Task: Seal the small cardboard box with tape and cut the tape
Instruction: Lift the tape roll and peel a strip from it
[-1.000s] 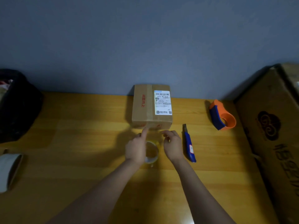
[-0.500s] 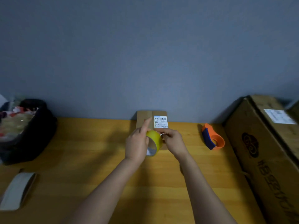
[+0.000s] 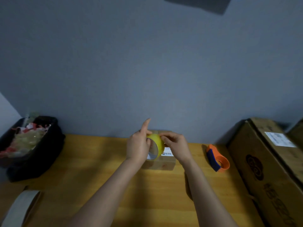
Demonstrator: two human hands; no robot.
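While both hands are raised above the table [image 3: 101, 164], the left hand [image 3: 138, 147] has its grip clenched around the yellow tape roll [image 3: 156, 145]: thumb on the near rim, fingers wrapped over the far side, index finger sticking straight up and touching nothing. Roll is held on edge, its open core facing the camera and to the left. Right hand [image 3: 176, 145] has its grip pinched at the top right of the roll, fingertips [image 3: 162, 136] on the tape's outer surface; can't tell whether a loose tape end is actually caught between them. Small cardboard box [image 3: 161, 162] sits on the table right behind and below the roll, close to the wall, its white label partly visible between the roll and the right wrist. Neither hand touches the box. Orange and blue tape dispenser [image 3: 217, 158] lies on the table to the right of the box, well apart from the right hand. Large cardboard carton [image 3: 268, 169] stands at the far right. Black bin [image 3: 32, 149] with scraps at the left edge, grey tape roll [image 3: 21, 207] at the bottom left corner.
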